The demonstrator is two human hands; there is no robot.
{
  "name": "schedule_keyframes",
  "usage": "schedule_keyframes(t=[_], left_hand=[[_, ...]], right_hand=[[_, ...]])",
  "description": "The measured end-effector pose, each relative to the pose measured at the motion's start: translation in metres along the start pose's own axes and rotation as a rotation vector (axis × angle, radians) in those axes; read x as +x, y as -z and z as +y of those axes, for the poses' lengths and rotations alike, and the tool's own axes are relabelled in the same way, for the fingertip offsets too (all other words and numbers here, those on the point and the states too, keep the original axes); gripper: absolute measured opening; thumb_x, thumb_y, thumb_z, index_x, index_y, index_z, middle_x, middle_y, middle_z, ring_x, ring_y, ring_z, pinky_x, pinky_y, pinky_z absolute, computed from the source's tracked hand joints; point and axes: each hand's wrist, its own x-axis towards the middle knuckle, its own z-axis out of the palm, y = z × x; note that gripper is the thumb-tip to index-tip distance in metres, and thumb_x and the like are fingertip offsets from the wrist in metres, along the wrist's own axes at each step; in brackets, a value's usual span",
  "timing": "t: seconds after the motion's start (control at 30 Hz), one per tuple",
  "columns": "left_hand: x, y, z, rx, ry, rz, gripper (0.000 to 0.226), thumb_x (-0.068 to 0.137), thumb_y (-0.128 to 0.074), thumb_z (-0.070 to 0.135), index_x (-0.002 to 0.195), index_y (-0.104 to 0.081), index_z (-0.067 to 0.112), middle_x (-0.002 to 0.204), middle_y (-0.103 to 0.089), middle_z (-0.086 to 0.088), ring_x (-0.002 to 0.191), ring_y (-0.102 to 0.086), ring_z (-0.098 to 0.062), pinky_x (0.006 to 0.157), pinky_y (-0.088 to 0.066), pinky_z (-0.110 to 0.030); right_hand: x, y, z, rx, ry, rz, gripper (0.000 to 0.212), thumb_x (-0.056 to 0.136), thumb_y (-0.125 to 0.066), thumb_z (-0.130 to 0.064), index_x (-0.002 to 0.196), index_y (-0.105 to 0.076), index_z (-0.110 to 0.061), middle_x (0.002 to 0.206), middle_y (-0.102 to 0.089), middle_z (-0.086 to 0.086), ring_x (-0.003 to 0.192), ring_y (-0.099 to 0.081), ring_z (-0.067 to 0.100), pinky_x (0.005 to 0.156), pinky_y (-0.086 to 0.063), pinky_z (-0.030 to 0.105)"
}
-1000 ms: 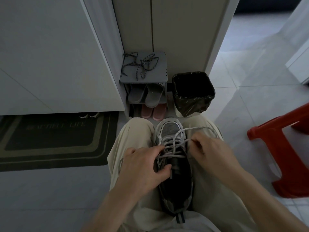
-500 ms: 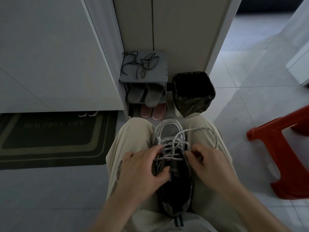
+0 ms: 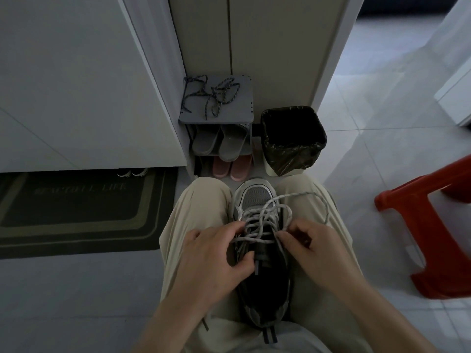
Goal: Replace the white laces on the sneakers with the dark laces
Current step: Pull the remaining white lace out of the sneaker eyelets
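Since a second ago the right hand (image 3: 313,248) has drawn back a little toward the body, and the loose loop of the white speckled rope lace (image 3: 262,217) has grown wider over the right knee; the left hand (image 3: 211,258) has kept its place. The right hand has its fingers curled and pinches a strand of this lace at the right row of eyelets; the left hand grips the grey and black mesh sneaker (image 3: 256,197), thumb hooked inside at the tongue, the other fingers along the outer side. The sneaker lies on the lap between the legs, toe pointing away.

I judge the task to be in its first part: the white lace is loosened and tangled, yet it still crosses the upper eyelets; it must come out fully before anything new goes in. The dark braided laces (image 3: 214,95) lie untouched on top of the small grey plastic shoe rack (image 3: 242,110) ahead, well apart from the hands; I cannot find the second sneaker. Beside the rack stands a square bin with a dark liner (image 3: 293,138); to the right, a red plastic stool (image 3: 420,225).
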Motion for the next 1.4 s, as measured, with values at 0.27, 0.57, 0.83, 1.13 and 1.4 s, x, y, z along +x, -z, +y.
schedule_keyframes(t=[0.27,0.57,0.83,1.13,1.4], left_hand=[[0.003,0.001,-0.001,0.021,-0.019,-0.008,0.056,0.070,-0.047,0.057,0.121,-0.055,0.037,0.077,-0.044,0.027,0.074,-0.042,0.006,0.091,-0.036,-0.027],[0.002,-0.001,-0.003,0.000,-0.013,0.001,0.053,0.069,-0.051,0.053,0.118,-0.057,0.035,0.082,-0.049,0.027,0.074,-0.042,0.008,0.086,-0.037,-0.026],[0.002,-0.001,-0.003,0.011,-0.014,-0.009,0.054,0.070,-0.046,0.055,0.120,-0.055,0.036,0.082,-0.056,0.025,0.072,-0.044,0.007,0.086,-0.033,-0.023],[0.002,-0.001,-0.003,-0.003,-0.009,-0.006,0.054,0.070,-0.047,0.053,0.120,-0.056,0.035,0.082,-0.055,0.025,0.071,-0.043,0.007,0.085,-0.032,-0.022],[0.000,-0.001,-0.003,-0.003,-0.019,-0.002,0.054,0.071,-0.046,0.053,0.121,-0.055,0.036,0.088,-0.059,0.024,0.077,-0.048,0.007,0.087,-0.033,-0.022]], right_hand=[[0.028,0.035,0.013,0.091,-0.116,0.162,0.021,0.088,-0.061,-0.029,0.067,-0.061,-0.024,0.058,-0.061,-0.005,0.053,-0.054,0.010,0.053,-0.041,0.024],[-0.004,-0.001,0.001,0.178,-0.115,-0.010,0.018,0.080,-0.070,-0.026,0.065,-0.063,-0.019,0.057,-0.062,0.000,0.047,-0.048,0.003,0.048,-0.039,0.018],[0.022,0.026,0.007,0.430,-0.226,0.250,0.023,0.086,-0.063,-0.008,0.065,-0.061,-0.017,0.051,-0.059,-0.002,0.046,-0.053,0.006,0.050,-0.045,0.022],[0.001,-0.002,0.003,0.211,-0.122,-0.019,0.022,0.082,-0.068,-0.027,0.065,-0.060,-0.016,0.059,-0.064,0.005,0.055,-0.059,0.023,0.055,-0.050,0.035],[0.017,0.030,0.010,0.394,-0.221,0.199,0.019,0.089,-0.061,-0.016,0.071,-0.064,-0.011,0.053,-0.061,0.002,0.045,-0.053,0.008,0.049,-0.047,0.021]])
